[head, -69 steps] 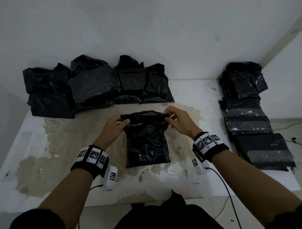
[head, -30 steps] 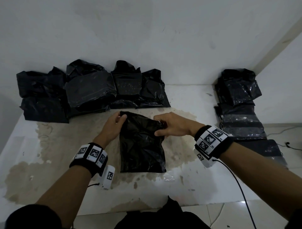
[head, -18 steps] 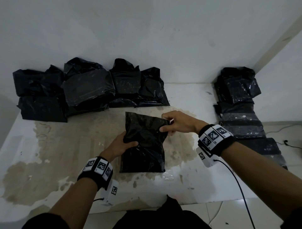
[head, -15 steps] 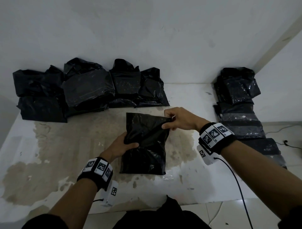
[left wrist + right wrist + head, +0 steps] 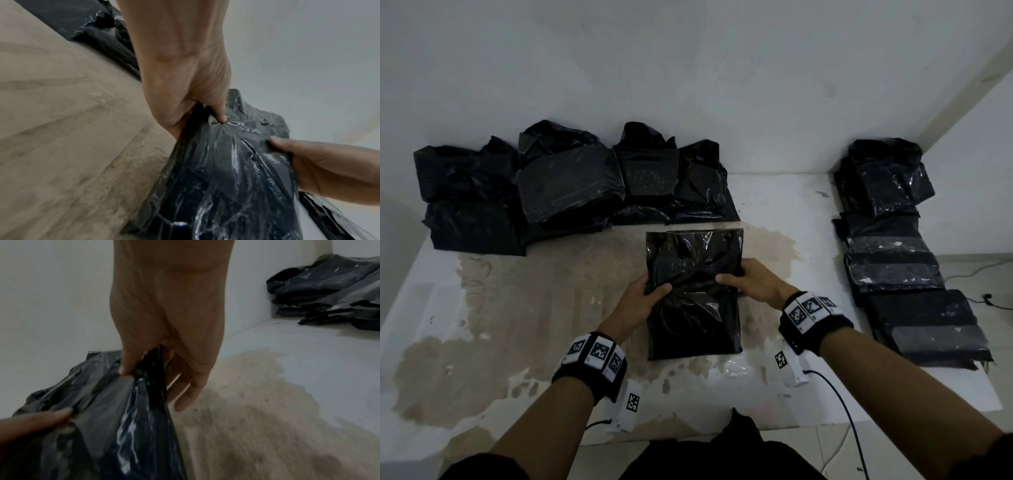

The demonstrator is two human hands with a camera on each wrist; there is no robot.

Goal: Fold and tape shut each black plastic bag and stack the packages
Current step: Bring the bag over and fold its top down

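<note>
Head view: I see my left hand [image 5: 645,294] and right hand [image 5: 751,284] pinching the black bag [image 5: 693,294] mid-frame on the bench [image 5: 517,308]; untaped bags [image 5: 558,188] upper left, taped stack [image 5: 900,260] right. Left wrist: thumb and fingers clamp plastic. Right wrist: likewise pinched. Taping remains.

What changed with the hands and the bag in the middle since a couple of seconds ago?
Both hands have come down from the bag's top edge to its middle. The left hand now grips the left side and the right hand the right side, each thumb on top. The top flap, pinched up before, now lies flat toward the wall. The piles at the back and right and the table are unchanged.
</note>
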